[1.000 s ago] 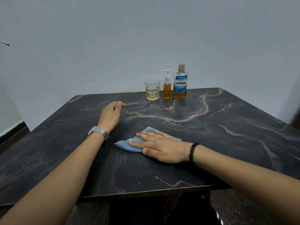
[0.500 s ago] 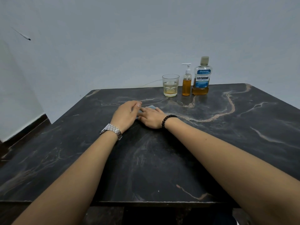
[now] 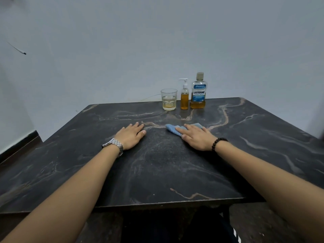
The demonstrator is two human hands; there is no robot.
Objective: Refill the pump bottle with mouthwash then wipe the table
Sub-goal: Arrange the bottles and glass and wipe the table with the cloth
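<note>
We see the glass, pump bottle and mouthwash crowding the table's far edge, nearly touching. Bare tabletop lies on either side of them.

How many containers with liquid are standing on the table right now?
3, in a row at the far edge of the dark marble table: clear drinking glass leftmost, small amber pump bottle in the middle, blue-labelled mouthwash bottle rightmost. None appears hidden.
</note>
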